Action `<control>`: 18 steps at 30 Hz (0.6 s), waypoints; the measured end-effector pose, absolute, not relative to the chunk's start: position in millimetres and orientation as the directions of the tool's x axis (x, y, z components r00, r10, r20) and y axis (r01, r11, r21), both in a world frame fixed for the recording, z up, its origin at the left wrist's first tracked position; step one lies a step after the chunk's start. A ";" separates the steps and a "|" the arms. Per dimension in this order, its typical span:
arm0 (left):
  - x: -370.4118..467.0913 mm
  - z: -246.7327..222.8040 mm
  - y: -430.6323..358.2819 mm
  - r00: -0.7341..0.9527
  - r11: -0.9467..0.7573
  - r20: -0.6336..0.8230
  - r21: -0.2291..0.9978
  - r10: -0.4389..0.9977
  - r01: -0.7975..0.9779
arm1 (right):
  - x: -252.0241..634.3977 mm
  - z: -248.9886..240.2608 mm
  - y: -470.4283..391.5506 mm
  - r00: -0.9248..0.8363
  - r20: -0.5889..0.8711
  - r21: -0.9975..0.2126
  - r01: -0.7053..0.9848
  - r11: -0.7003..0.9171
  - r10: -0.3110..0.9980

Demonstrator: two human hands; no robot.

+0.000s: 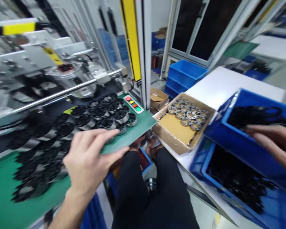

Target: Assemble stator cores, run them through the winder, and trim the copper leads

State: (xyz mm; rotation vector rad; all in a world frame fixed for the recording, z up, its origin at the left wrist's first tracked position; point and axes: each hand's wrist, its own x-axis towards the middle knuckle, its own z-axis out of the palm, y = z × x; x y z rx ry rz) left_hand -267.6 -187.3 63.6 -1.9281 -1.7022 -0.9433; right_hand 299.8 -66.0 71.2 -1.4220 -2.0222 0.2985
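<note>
My left hand (87, 159) is over the front of the green bench (135, 128), thumb and fingers apart. Its fingertips are nearest to a metal ring with a black toothed insert (121, 128), at the edge of a group of similar parts (107, 122); the hand partly hides some of them. At the right edge, my right hand (274, 143) is at the upper blue bin (243, 136), beside the dark plastic parts (255, 116) inside. Its thumb and forefinger come close together in a pinch. Blur hides what is between them.
A cardboard box (171, 141) of bare metal rings (190, 115) stands on the white table (219, 79). Below the upper bin is another blue bin (207, 162) with black parts. A machine with a metal rail (85, 83) and a button panel (133, 104) borders the bench.
</note>
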 end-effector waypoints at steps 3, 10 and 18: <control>-193.4 53.5 -149.4 0.161 -0.340 0.554 0.237 0.817 0.910 | 324.7 76.6 18.3 -0.313 0.484 -0.294 0.821 0.489 0.817; -77.0 40.7 12.5 0.271 -0.277 0.059 0.271 0.961 0.922 | 346.9 9.6 87.2 -0.369 0.126 -0.249 0.887 0.389 0.921; -35.1 10.1 152.7 0.246 -0.248 -0.255 0.026 0.935 0.968 | 344.6 13.1 80.1 -0.336 -0.184 -0.215 0.931 0.296 0.923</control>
